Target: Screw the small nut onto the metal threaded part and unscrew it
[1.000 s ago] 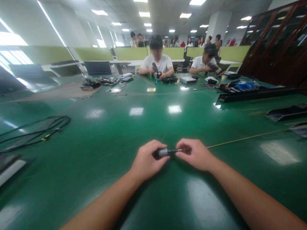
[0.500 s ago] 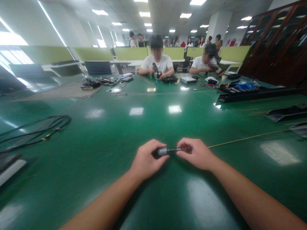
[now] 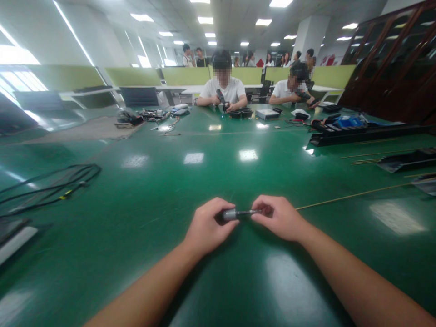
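A small grey cylinder (image 3: pixel 230 215) with a thin dark shaft (image 3: pixel 243 213) lies level between my hands, just over the green table (image 3: pixel 153 181). My left hand (image 3: pixel 207 222) has its thumb and fingers closed round the grey cylinder. The fingertips of my right hand (image 3: pixel 277 218) pinch the far end of the thin shaft, and its curled fingers hide that tip. What exactly the piece is cannot be made out.
Black cables (image 3: pixel 78 175) are coiled at left, near a pale-edged object (image 3: pixel 17 245). A thin yellow rod (image 3: pixel 347 198) runs right from my right wrist. Black channels (image 3: pixel 361 134) lie at back right. Two people (image 3: pixel 230 91) sit across the table among tools and parts.
Both hands keep nearly the same place and hold. The grey cylinder has shifted very slightly to the left.
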A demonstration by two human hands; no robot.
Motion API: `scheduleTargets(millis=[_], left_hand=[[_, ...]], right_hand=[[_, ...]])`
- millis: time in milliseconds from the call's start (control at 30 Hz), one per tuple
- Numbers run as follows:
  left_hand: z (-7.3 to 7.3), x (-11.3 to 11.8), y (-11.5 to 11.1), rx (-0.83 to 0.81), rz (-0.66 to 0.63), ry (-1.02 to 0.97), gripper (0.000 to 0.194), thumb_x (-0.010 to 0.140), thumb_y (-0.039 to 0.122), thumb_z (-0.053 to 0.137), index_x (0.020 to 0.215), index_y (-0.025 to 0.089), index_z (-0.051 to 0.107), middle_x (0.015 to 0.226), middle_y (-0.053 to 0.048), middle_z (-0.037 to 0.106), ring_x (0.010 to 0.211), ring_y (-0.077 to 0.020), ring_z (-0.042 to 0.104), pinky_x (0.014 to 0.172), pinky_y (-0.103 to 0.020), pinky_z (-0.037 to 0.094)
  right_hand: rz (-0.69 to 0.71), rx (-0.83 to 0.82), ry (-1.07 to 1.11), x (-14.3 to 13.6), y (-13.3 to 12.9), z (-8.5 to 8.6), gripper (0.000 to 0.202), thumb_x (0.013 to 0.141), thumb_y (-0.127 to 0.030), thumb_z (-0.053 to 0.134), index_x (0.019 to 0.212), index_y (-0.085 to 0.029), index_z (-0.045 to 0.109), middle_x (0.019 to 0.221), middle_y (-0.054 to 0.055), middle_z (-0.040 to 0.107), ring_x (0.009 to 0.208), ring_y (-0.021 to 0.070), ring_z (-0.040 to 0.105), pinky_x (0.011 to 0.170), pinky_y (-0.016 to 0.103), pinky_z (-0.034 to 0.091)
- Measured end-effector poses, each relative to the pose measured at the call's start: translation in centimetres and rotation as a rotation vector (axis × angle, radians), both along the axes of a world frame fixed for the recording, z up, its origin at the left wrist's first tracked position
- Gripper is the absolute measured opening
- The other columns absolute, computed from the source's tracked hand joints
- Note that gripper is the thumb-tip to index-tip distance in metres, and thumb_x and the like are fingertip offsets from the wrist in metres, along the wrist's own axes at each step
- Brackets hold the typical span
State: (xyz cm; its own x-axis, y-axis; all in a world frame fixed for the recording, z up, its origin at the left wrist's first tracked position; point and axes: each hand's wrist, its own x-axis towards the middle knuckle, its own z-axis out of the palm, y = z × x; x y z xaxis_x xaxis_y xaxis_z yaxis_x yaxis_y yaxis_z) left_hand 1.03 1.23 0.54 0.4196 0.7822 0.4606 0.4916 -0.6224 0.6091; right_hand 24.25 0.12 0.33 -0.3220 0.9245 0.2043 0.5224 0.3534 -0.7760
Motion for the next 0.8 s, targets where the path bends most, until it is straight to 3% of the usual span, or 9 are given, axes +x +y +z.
scheduleTargets(millis=[700, 800], left_hand=[[-0.31, -0.3, 0.14, -0.022, 0.012, 0.006, 0.022, 0.075, 0.02, 0.076, 0.096, 0.02, 0.068, 0.094, -0.002, 0.069, 0.086, -0.0167, 0.063, 0.078, -0.029, 0.048], [-0.1, -0.58, 0.37, -0.026, 0.068, 0.011, 0.023, 0.074, 0.023, 0.077, 0.096, 0.021, 0.069, 0.094, -0.002, 0.07, 0.086, -0.0172, 0.064, 0.079, -0.029, 0.048]], right_hand=[[-0.01, -0.003, 0.008, 0.21, 0.17, -0.26, 0.006, 0.082, -0.021, 0.067, 0.087, -0.018, 0.068, 0.077, 0.001, 0.07, 0.069, 0.0149, 0.062, 0.066, 0.025, 0.047], [-0.029, -0.003, 0.003, 0.35, 0.3, -0.33, 0.006, 0.081, -0.022, 0.068, 0.086, -0.018, 0.068, 0.075, 0.0, 0.069, 0.068, 0.0147, 0.062, 0.065, 0.025, 0.047]])
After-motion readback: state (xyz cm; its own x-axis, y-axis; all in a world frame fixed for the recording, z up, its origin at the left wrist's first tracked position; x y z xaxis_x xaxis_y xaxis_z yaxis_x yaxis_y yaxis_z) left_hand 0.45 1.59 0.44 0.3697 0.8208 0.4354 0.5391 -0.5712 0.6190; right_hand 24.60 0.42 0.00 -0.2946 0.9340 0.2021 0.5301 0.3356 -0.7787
